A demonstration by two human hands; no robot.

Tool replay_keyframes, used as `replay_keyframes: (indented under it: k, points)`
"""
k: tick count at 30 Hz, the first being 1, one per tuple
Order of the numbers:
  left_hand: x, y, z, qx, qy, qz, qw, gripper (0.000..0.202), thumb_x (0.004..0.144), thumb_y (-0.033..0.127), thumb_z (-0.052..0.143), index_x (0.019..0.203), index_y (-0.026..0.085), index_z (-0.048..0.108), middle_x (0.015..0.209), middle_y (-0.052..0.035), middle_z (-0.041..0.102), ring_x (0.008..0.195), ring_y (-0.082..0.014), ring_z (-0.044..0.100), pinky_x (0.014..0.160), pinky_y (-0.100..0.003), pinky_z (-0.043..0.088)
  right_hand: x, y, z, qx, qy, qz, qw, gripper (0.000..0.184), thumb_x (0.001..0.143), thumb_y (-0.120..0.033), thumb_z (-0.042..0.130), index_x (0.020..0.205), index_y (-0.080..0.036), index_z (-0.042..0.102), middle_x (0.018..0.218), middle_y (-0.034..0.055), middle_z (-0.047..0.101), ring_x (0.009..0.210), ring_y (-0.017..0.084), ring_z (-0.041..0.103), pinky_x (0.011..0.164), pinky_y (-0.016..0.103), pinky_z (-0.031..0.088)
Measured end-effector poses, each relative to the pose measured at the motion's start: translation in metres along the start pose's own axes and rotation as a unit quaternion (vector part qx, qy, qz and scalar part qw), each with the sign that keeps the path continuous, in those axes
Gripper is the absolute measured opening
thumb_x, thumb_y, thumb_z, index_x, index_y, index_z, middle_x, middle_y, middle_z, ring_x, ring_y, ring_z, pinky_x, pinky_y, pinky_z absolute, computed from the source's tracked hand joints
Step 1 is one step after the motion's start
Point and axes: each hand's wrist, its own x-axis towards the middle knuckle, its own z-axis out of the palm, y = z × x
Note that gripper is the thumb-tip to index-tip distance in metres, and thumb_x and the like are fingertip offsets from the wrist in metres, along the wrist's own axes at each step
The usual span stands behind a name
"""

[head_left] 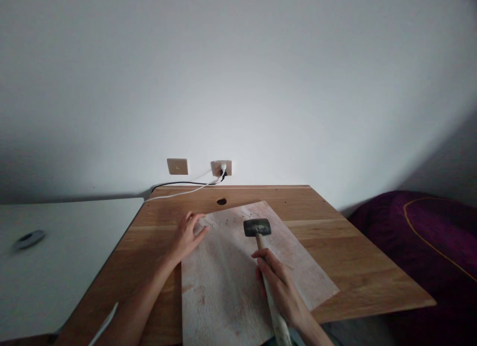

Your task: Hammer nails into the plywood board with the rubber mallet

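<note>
My right hand [274, 276] is closed around the pale wooden handle of a mallet [258, 228] with a black, block-shaped head. The head is over the far part of a worn, whitish wooden board [227, 281]. Along the board's far edge stand several small nails [227, 222] in a row. At the board's far left corner rests my left hand [190, 234], thumb and fingers apart, with the fingertips close to the leftmost nails. Whether the mallet head touches the board cannot be made out.
The board lies at an angle on a brown wooden table [357, 266] with a cable hole [221, 201]. White and black cables run to a wall socket [221, 168]. At left is a white surface [55, 276] with a grey round object [29, 239]; at right, a purple beanbag-like form [376, 222].
</note>
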Motion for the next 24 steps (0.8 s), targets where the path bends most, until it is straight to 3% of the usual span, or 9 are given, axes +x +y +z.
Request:
replay_keyframes:
  k: [4, 7, 10, 13, 16, 18, 21, 24]
  points:
    - [0.0, 0.003, -0.003, 0.066, 0.059, -0.023, 0.996, 0.034, 0.093, 0.041, 0.061, 0.121, 0.021, 0.064, 0.118, -0.0112, 0.06, 0.116, -0.0306, 0.06, 0.104, -0.05, 0.048, -0.003, -0.005, -0.002, -0.139, -0.004, -0.032, 0.99, 0.052, 0.104, -0.062, 0.031, 0.119, -0.023, 0.061, 0.077, 0.0014, 0.067, 0.076, 0.022, 0.069, 0.07, 0.031, 0.051]
    - [-0.009, 0.008, -0.009, 0.077, 0.086, -0.041, 0.993, 0.03, 0.093, 0.04, 0.058, 0.116, 0.021, 0.064, 0.119, -0.0123, 0.058, 0.118, -0.0312, 0.06, 0.105, -0.051, 0.05, -0.003, -0.017, 0.004, -0.258, -0.051, -0.054, 0.963, 0.056, 0.106, -0.061, 0.03, 0.129, -0.021, 0.061, 0.081, 0.0057, 0.074, 0.08, 0.025, 0.073, 0.072, 0.033, 0.05]
    - [-0.038, 0.017, -0.019, 0.072, 0.086, -0.035, 0.993, 0.027, 0.096, 0.041, 0.054, 0.115, 0.023, 0.063, 0.125, -0.0117, 0.058, 0.124, -0.03, 0.059, 0.108, -0.048, 0.051, -0.005, -0.025, 0.012, -0.339, -0.064, -0.092, 0.934, 0.057, 0.107, -0.058, 0.033, 0.139, -0.018, 0.059, 0.095, 0.0129, 0.079, 0.088, 0.03, 0.076, 0.074, 0.035, 0.052]
    - [-0.079, 0.028, -0.028, 0.1, 0.078, -0.058, 0.99, 0.033, 0.096, 0.047, 0.055, 0.12, 0.026, 0.06, 0.132, -0.0111, 0.059, 0.125, -0.0316, 0.061, 0.105, -0.05, 0.054, -0.015, -0.022, 0.01, -0.339, -0.047, -0.144, 0.928, 0.051, 0.108, -0.05, 0.038, 0.147, -0.021, 0.054, 0.103, 0.0119, 0.078, 0.088, 0.028, 0.077, 0.075, 0.035, 0.057]
    - [-0.107, 0.044, -0.034, 0.108, 0.071, -0.074, 0.989, 0.034, 0.096, 0.047, 0.055, 0.123, 0.028, 0.059, 0.138, -0.0102, 0.059, 0.131, -0.0328, 0.059, 0.108, -0.052, 0.053, -0.028, -0.006, -0.005, -0.315, 0.002, -0.219, 0.924, 0.039, 0.108, -0.033, 0.04, 0.142, -0.025, 0.057, 0.113, 0.0107, 0.073, 0.097, 0.023, 0.074, 0.084, 0.034, 0.06]
    - [-0.11, 0.056, -0.034, 0.104, 0.054, -0.075, 0.99, 0.036, 0.096, 0.047, 0.055, 0.127, 0.03, 0.058, 0.143, -0.0096, 0.056, 0.133, -0.032, 0.058, 0.108, -0.05, 0.054, -0.034, 0.012, -0.02, -0.344, 0.043, -0.26, 0.901, 0.038, 0.105, -0.027, 0.044, 0.141, -0.027, 0.058, 0.122, 0.0122, 0.07, 0.112, 0.025, 0.069, 0.095, 0.039, 0.059]
    - [-0.097, 0.072, -0.029, 0.102, 0.04, -0.074, 0.991, 0.043, 0.095, 0.046, 0.057, 0.134, 0.03, 0.055, 0.147, -0.0108, 0.053, 0.13, -0.0327, 0.061, 0.103, -0.049, 0.057, -0.039, 0.042, -0.044, -0.428, 0.086, -0.278, 0.856, 0.05, 0.102, -0.044, 0.055, 0.149, -0.027, 0.052, 0.141, 0.0137, 0.063, 0.131, 0.032, 0.06, 0.104, 0.049, 0.055]
    - [-0.076, 0.087, -0.011, 0.076, 0.003, -0.055, 0.996, 0.039, 0.095, 0.041, 0.056, 0.132, 0.028, 0.056, 0.145, -0.0118, 0.053, 0.121, -0.031, 0.066, 0.097, -0.047, 0.061, -0.038, 0.067, -0.07, -0.482, 0.101, -0.259, 0.831, 0.056, 0.103, -0.049, 0.053, 0.153, -0.025, 0.049, 0.152, 0.0134, 0.056, 0.142, 0.032, 0.051, 0.11, 0.048, 0.051]
